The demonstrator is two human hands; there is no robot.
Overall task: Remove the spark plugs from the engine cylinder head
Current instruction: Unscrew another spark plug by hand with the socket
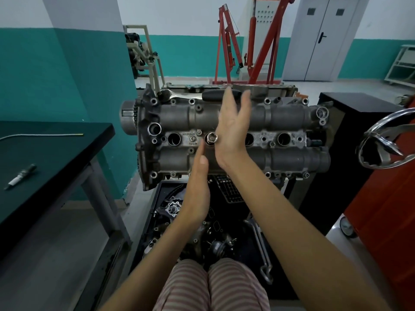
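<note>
Centrally, the grey cast-metal engine cylinder head (233, 135) sits on its stand, its row of round spark plug wells running left to right along the middle. A shiny steel socket (212, 138) stands upright in the second well from the left, its top above the rim. Both hands flank it, palms facing each other: the left hand (197, 187) with straight fingers, fingertips touching the socket's left side; the right hand (232, 126) also flat and straight, its palm edge against the socket's right side (neither grip is curled round anything). A chrome ratchet wrench with black handle (197, 95) lies along the head's far edge. One removed spark plug with white insulator (21, 176) lies on the dark green worktop (56, 153) at left, well apart. A red engine hoist (247, 41) stands behind.
</note>
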